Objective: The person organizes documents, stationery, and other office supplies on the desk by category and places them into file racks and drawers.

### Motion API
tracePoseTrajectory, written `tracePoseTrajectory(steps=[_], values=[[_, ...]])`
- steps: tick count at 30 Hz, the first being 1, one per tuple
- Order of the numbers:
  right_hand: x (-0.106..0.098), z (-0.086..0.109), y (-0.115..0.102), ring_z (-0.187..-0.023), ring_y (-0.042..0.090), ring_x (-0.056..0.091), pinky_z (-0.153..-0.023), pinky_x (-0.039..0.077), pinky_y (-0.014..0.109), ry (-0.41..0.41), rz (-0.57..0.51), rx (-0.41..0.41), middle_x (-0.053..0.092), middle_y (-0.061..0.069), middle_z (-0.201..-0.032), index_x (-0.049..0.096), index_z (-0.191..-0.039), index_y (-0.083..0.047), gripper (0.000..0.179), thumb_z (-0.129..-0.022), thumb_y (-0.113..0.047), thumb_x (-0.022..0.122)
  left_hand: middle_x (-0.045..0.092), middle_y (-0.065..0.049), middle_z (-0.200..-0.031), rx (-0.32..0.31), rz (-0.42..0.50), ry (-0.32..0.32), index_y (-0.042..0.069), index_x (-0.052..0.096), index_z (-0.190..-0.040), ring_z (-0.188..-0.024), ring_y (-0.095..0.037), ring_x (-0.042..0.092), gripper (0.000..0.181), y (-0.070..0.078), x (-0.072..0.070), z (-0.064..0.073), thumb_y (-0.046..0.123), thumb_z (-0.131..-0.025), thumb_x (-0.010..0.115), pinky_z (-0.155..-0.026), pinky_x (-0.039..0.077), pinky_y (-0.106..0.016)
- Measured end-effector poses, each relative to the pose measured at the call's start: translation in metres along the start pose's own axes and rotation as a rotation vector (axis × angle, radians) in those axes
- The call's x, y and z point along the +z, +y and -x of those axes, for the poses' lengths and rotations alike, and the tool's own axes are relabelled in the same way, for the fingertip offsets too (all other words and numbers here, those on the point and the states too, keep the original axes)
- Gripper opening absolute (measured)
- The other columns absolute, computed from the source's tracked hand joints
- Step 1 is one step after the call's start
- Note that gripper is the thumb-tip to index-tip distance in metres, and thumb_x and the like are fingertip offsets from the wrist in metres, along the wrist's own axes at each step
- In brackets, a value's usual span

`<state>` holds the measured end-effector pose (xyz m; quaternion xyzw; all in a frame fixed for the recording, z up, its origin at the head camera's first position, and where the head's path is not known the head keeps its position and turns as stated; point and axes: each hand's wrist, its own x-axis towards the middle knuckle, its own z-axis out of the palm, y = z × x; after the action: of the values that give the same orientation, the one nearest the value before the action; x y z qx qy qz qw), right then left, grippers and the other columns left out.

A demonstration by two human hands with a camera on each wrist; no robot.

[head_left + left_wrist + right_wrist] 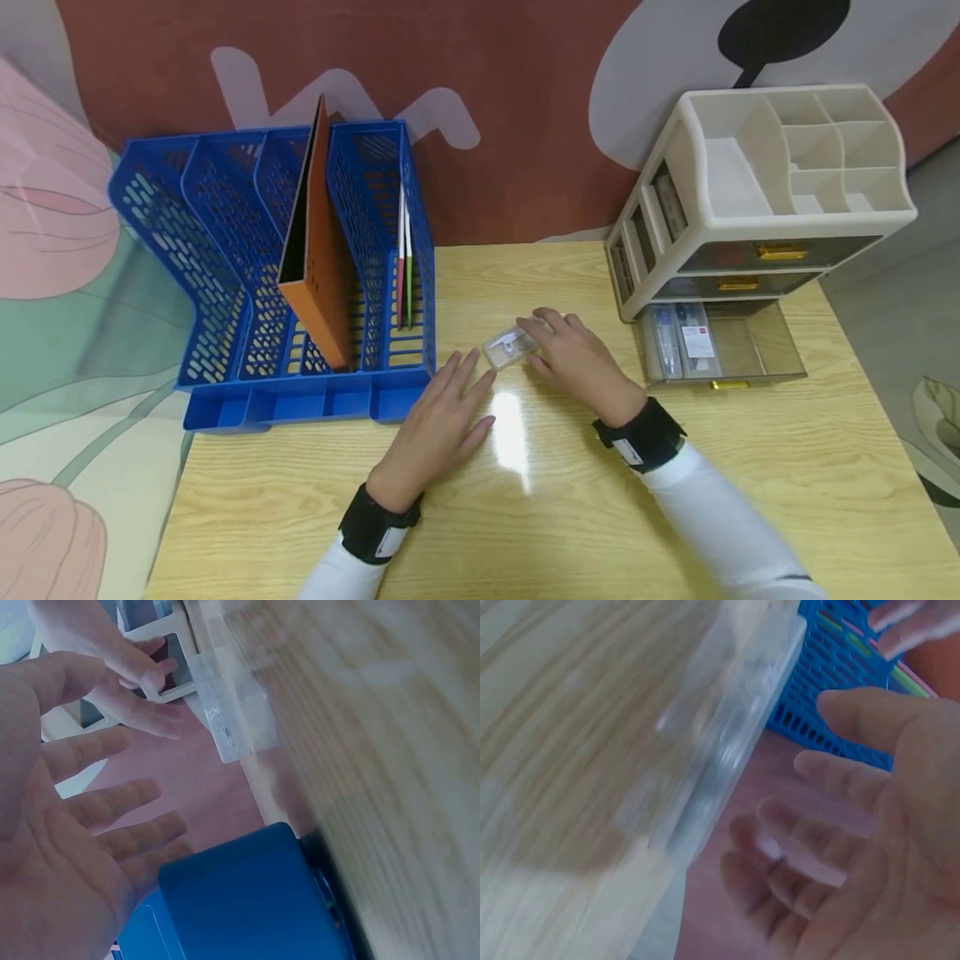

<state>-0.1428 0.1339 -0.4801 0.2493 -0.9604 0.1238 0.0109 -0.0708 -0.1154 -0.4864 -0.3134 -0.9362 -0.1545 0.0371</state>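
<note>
A small clear plastic box with something whitish inside lies flat on the wooden table. Over its right end hovers my right hand, fingers loosely bent. The right wrist view shows a gap between those fingers and the clear box. My left hand, fingers spread and fairly straight, is at the box's lower left, apart from it. In the left wrist view the left palm holds nothing, and the box lies beyond the fingertips.
A blue file rack with an orange folder and thin booklets stands left. At right is a white drawer organizer; its bottom drawer is pulled out and holds packaged items.
</note>
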Motion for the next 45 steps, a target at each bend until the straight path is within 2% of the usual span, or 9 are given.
tracePoseTrajectory(steps=[5,10,12,15,21,26,32,38,45], values=[[0.01,-0.007,-0.011,-0.115,0.044,0.061,-0.083,0.061,0.05,0.021,0.064,0.0,0.059,0.02,-0.145,0.063,-0.142,-0.014,0.051,-0.096,-0.034,0.073,0.04,-0.02,-0.162,-0.007,0.009,-0.002,0.011,0.054,-0.15,-0.149,-0.043,0.04,0.059,0.001,0.001,-0.001,0.036,-0.098,0.069,-0.12,0.039,-0.055],[0.011,-0.009,-0.007,-0.136,0.048,0.048,-0.11,0.045,0.064,-0.049,0.033,-0.032,0.053,0.018,-0.151,0.062,-0.143,-0.015,0.054,-0.092,-0.024,0.077,0.042,-0.021,-0.161,0.0,-0.005,0.007,0.01,0.055,-0.149,-0.148,-0.044,0.041,0.058,0.0,0.003,-0.002,0.037,-0.099,0.067,-0.121,0.038,-0.054],[0.012,-0.01,-0.002,-0.141,0.049,0.044,-0.113,0.038,0.07,-0.071,0.005,-0.052,0.052,0.017,-0.151,0.06,-0.143,-0.014,0.053,-0.093,-0.02,0.076,0.042,-0.021,-0.161,-0.003,-0.009,0.005,0.01,0.055,-0.149,-0.148,-0.044,0.041,0.058,-0.001,0.003,-0.003,0.037,-0.099,0.067,-0.121,0.038,-0.054],[0.016,-0.012,0.006,-0.14,0.048,0.046,-0.11,0.038,0.074,-0.055,-0.027,-0.106,0.057,0.016,-0.146,0.061,-0.141,-0.013,0.047,-0.096,-0.013,0.073,0.043,-0.021,-0.161,-0.01,-0.012,0.001,0.01,0.055,-0.148,-0.148,-0.045,0.041,0.057,-0.001,0.003,-0.003,0.036,-0.099,0.067,-0.121,0.038,-0.054],[0.019,-0.014,0.021,-0.13,0.037,0.054,-0.115,0.042,0.057,-0.023,-0.06,-0.181,0.064,0.011,-0.135,0.064,-0.136,-0.013,0.044,-0.094,0.0,0.069,0.044,-0.023,-0.159,-0.007,-0.005,0.002,0.008,0.055,-0.147,-0.147,-0.045,0.042,0.055,-0.002,0.003,-0.007,0.034,-0.1,0.066,-0.122,0.037,-0.053],[0.016,-0.006,0.022,-0.13,0.032,0.054,-0.114,0.045,0.048,-0.051,-0.093,-0.208,0.063,0.01,-0.137,0.064,-0.137,-0.014,0.038,-0.101,-0.003,0.062,0.044,-0.023,-0.16,-0.037,0.051,-0.002,0.005,0.053,-0.148,-0.148,-0.044,0.041,0.057,-0.002,0.004,-0.011,0.032,-0.1,0.067,-0.121,0.038,-0.053],[0.004,0.008,0.013,-0.131,0.03,0.053,-0.113,0.048,0.047,-0.031,-0.108,-0.276,0.063,0.005,-0.135,0.064,-0.135,-0.016,0.041,-0.097,-0.003,0.067,0.043,-0.021,-0.16,-0.131,0.213,-0.035,0.004,0.05,-0.151,-0.149,-0.038,0.041,0.058,0.0,0.007,-0.016,0.033,-0.102,0.064,-0.117,0.042,-0.054],[-0.01,0.018,0.003,-0.129,0.033,0.056,-0.114,0.047,0.047,0.042,-0.077,-0.342,0.065,0.007,-0.132,0.065,-0.132,-0.013,0.044,-0.091,-0.001,0.074,0.053,-0.016,-0.152,-0.201,0.422,-0.01,0.005,0.053,-0.148,-0.138,-0.031,0.055,0.053,0.005,0.012,-0.023,0.029,-0.102,0.065,-0.109,0.052,-0.047],[-0.016,0.028,-0.004,-0.129,0.034,0.057,-0.115,0.047,0.046,0.087,-0.064,-0.381,0.067,0.008,-0.131,0.065,-0.131,-0.008,0.05,-0.084,-0.001,0.081,0.071,-0.015,-0.122,-0.395,0.954,0.028,0.006,0.061,-0.14,-0.103,-0.024,0.073,0.043,0.011,0.018,-0.027,0.009,-0.097,0.069,-0.078,0.063,-0.028]])
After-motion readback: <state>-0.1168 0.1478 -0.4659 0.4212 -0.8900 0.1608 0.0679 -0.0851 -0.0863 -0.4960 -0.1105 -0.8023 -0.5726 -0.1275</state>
